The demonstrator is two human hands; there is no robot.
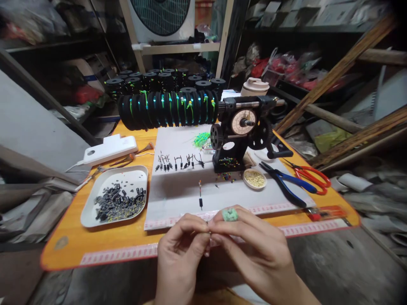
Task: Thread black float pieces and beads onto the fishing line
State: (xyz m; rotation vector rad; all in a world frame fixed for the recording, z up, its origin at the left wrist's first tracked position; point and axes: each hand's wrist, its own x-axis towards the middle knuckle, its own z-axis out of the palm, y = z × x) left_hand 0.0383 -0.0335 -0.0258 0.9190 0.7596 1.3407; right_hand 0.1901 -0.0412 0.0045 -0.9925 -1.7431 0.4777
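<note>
My left hand [182, 252] and my right hand [254, 241] meet fingertip to fingertip at the table's front edge, both pinched closed. Something tiny sits between the fingertips, mostly hidden, so its kind cannot be made out. Green tape [229, 214] is wrapped round one right finger. Just beyond the hands, a small dark cylinder on a thin stem [200, 202] lies on the white board [178, 190]. Farther back on the board are several similar black pieces [181, 163] in a row. Small coloured beads [226, 177] lie scattered near the machine's base.
A white tray [87, 214] of dark small parts is at left, near a white power strip [110, 149]. A black hand-crank winder [230, 140] carries a row of spools [168, 111]. Right lie a dish of gold bits [255, 179], blue-handled pliers [286, 182] and red-handled scissors [313, 176].
</note>
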